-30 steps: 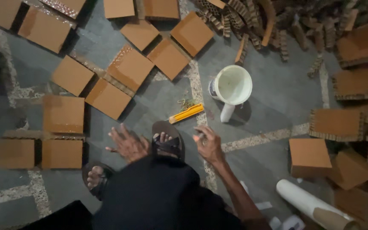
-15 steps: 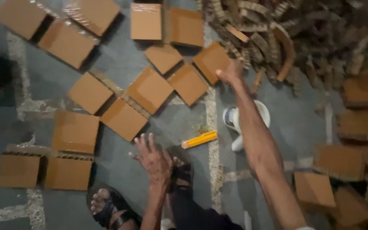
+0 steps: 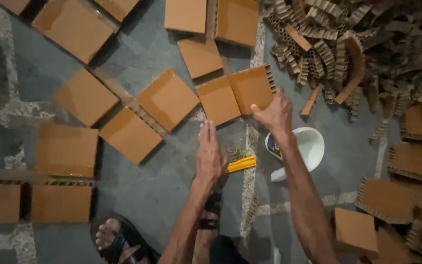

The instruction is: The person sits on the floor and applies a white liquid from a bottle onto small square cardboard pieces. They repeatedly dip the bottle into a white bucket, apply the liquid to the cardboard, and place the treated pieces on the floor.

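While the camera looks straight down at a grey floor, both bare arms reach forward among cardboard pieces.

Right hand: the right hand [image 3: 273, 113] grips the lower right corner of a square cardboard tile [image 3: 251, 88], thumb on the brown face, fingers curled around the edge.

Held tile: it lies flat or nearly flat on the floor, its corrugated honeycomb edge showing along the right side; its left edge touches a second cardboard tile [image 3: 219, 99] of the same kind.

Left hand: the left hand [image 3: 209, 153] is empty, fingers straight and close together, palm down, above the floor just below the second tile; whether it touches the floor cannot be told.

Yellow tool: a yellow cutter-like tool [image 3: 241, 164] lies on the floor just beside the left hand, on its right.

White cup: a white plastic cup [image 3: 308, 146] with a handle stands right of the right forearm, near the yellow tool.

Other tiles: more brown squares lie scattered to the left and top, some edge to edge.

Strip pile: a heap of honeycomb cardboard strips [image 3: 348, 44] fills the upper right.

Foot: a sandalled foot [image 3: 116, 237] shows at the bottom left.
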